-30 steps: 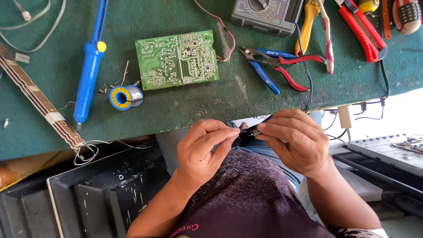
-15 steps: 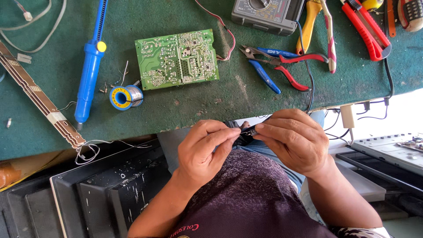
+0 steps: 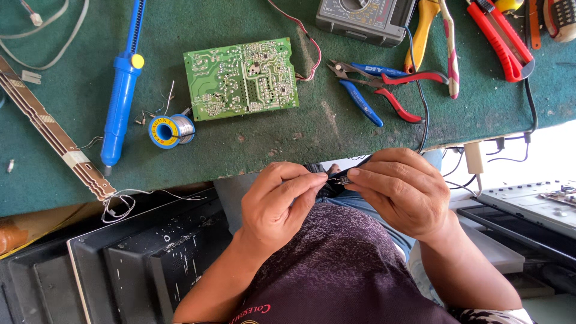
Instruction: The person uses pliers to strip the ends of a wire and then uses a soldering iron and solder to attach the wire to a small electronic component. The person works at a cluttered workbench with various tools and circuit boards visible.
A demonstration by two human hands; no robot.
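Green-covered workbench (image 3: 288,141) fills the upper frame; a dark plastic housing (image 3: 144,264) sits below its left edge, by the person's lap.

On the bench, large to small: grey multimeter (image 3: 366,18) at the top edge; green circuit board (image 3: 242,78), solder side up, unattended; blue desoldering pump (image 3: 123,90) to its left; red-and-blue handled cutters (image 3: 375,87) to its right, with more red-handled pliers (image 3: 501,39) beyond; a spool of solder wire (image 3: 171,130) near the pump's tip.

Progress, as a judgement: the board lies well apart from both hands and nothing is being soldered to it. The work in hand is preparation of a small dark wire end (image 3: 337,178), held off the bench over the lap, just below the bench edge. Whether it is stripped or twisted cannot be told; it is too small. Joining anything to the board looks not yet done.

Left hand (image 3: 279,201): forearm rising from the lower frame, wrist bent inward, thumb and forefinger pinched together on the wire end's left side.

Right hand (image 3: 399,192): knuckles up, fingers curled, thumb and forefinger clamped on the same piece from the right. Fingertips of both hands nearly touching.
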